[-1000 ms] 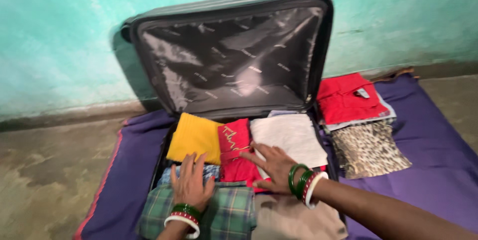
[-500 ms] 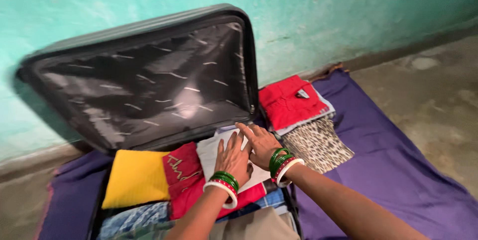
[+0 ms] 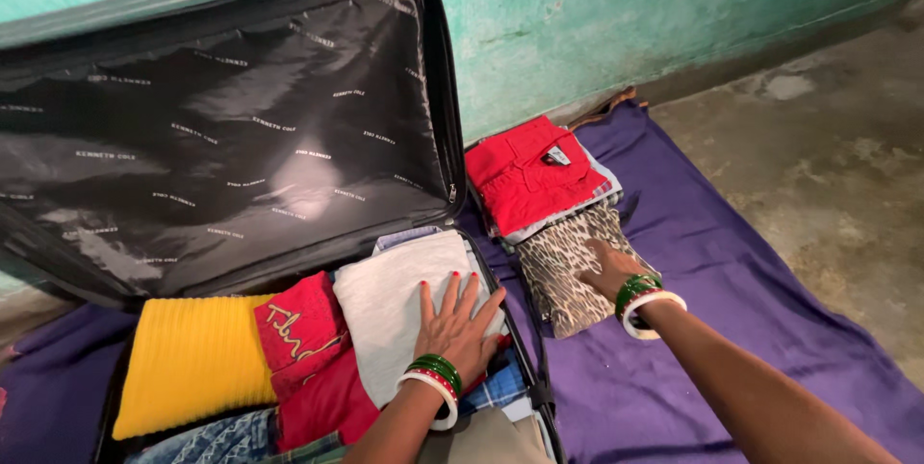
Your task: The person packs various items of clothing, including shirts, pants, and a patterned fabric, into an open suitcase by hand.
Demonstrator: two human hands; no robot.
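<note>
Turquoise plastered wall (image 3: pixel 577 12) and bare concrete floor (image 3: pixel 828 166) frame a purple mat (image 3: pixel 731 271) on which an open dark suitcase (image 3: pixel 58 262) lies, its shiny black-lined lid (image 3: pixel 221 137) propped up against the wall. Reading left to right inside the case: a folded yellow knit garment (image 3: pixel 192 363), a folded red garment with pale stitching (image 3: pixel 303 344), then a folded white cloth (image 3: pixel 395 305), with denim and checked fabric partly visible along the near edge. Left hand (image 3: pixel 457 329), wearing green, red and white bangles, lies flat on the white cloth, fingers (image 3: pixel 452 293) spread and extended, pressing rather than gripping. Just beside the case on the mat lies a folded leopard-print garment (image 3: pixel 568 267); right hand (image 3: pixel 608 271), likewise bangled, rests on its near right portion, palm down, fingers extended and not closed around anything. Beyond it, touching its far edge, sits a folded red garment with a small tag (image 3: pixel 529 175) atop paler folded cloth. Judged from its look, the leopard-print piece is light, soft and limp: it would sag and unfold if lifted by one corner, so a hold under the folded edge, with the palm supporting the stack, seems best. Nothing here appears fragile or slippery.
</note>
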